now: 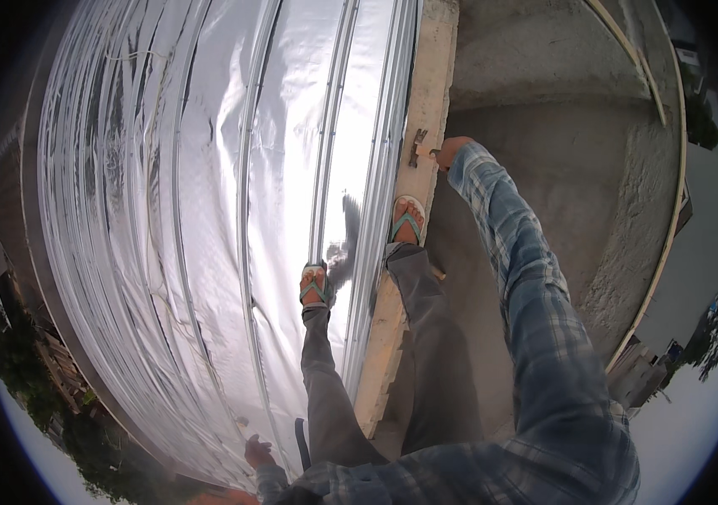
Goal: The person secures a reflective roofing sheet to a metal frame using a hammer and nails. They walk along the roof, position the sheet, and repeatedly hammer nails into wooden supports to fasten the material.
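Observation:
My right hand (455,152) is closed round the handle of a hammer (418,148), right arm stretched forward. The hammer's dark metal head lies over the pale concrete ledge (431,93), against or just above its top; I cannot tell which. My left hand (259,452) is low at the left, over the silvery foil sheeting (283,168), with its fingers apart and nothing visible in them. My right sandalled foot (408,220) stands on the ledge, and my left sandalled foot (313,286) is on the foil by a metal rib (325,160).
Several metal ribs run lengthwise over the wrinkled foil. Right of the ledge is a lower grey concrete surface (544,168) with a raised outer edge. A wooden strip (628,38) lies at its far end. Buildings and trees show beyond both sides, far below.

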A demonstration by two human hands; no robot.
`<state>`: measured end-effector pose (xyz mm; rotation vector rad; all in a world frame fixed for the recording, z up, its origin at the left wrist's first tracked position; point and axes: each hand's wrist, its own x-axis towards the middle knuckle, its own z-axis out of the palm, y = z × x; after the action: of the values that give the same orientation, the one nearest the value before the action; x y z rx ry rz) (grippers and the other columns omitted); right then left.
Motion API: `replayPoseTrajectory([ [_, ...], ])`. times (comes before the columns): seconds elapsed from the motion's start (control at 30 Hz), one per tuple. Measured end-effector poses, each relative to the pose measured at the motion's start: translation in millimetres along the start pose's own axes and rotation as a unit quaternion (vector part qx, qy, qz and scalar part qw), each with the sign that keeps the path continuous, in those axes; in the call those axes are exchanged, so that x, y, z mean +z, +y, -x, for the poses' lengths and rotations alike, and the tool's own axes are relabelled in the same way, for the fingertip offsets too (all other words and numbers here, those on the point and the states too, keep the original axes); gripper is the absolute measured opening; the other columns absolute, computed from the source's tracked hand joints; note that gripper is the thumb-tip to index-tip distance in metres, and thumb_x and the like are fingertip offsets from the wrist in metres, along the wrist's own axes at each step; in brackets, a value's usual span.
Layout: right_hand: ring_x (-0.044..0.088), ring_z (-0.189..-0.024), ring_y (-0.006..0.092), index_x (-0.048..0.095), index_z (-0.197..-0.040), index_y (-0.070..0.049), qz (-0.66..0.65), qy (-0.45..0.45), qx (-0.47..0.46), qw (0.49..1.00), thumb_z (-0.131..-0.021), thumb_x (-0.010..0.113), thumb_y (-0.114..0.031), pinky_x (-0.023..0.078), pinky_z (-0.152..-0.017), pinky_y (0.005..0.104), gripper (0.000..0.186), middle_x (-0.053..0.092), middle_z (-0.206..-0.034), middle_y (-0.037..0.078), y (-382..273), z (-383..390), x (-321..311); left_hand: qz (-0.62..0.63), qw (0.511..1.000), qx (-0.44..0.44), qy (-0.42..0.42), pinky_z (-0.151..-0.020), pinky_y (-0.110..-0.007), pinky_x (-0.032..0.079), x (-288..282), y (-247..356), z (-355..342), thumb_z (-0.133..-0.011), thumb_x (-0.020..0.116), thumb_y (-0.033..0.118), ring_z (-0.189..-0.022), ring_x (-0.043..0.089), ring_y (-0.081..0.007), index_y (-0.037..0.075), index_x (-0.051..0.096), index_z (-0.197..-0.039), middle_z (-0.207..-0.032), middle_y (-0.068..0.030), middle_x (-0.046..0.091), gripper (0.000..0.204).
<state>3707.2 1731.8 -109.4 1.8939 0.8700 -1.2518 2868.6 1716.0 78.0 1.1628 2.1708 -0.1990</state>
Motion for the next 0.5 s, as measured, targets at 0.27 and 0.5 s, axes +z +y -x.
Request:
replayPoseTrajectory([
  [0.27,0.062,-0.087,0.025,0.064,-0.104,-0.006,-0.005,-0.102,-0.027,0.994,-0.083,0.059,-0.029,0.047,-0.074,0.0387,0.031,0.064,-0.098,0.01,46.2,-5.6,-35.7,-0.118,0.986,0.076,-0.094,-0.049,-0.028,0.043,33.5,55.9,23.6,-0.088,0.041,0.031,-0.05,0.053,-0.0151,0.0,0.061,-0.095,-0.059,-0.0095,0.06,0.038],
  [0.5,0.055,-0.107,0.0296,0.059,-0.112,-0.005,-0.313,0.129,0.12,0.933,-0.082,0.054,-0.018,0.046,-0.088,0.038,0.033,0.058,-0.114,0.017,-13.5,43.1,43.6,-0.034,0.99,0.086,-0.11,-0.05,-0.027,0.045,21.5,53.0,-20.0,-0.09,0.043,0.032,-0.049,0.054,-0.014,0.001,0.061,-0.095,-0.058,-0.0091,0.059,0.036],
])
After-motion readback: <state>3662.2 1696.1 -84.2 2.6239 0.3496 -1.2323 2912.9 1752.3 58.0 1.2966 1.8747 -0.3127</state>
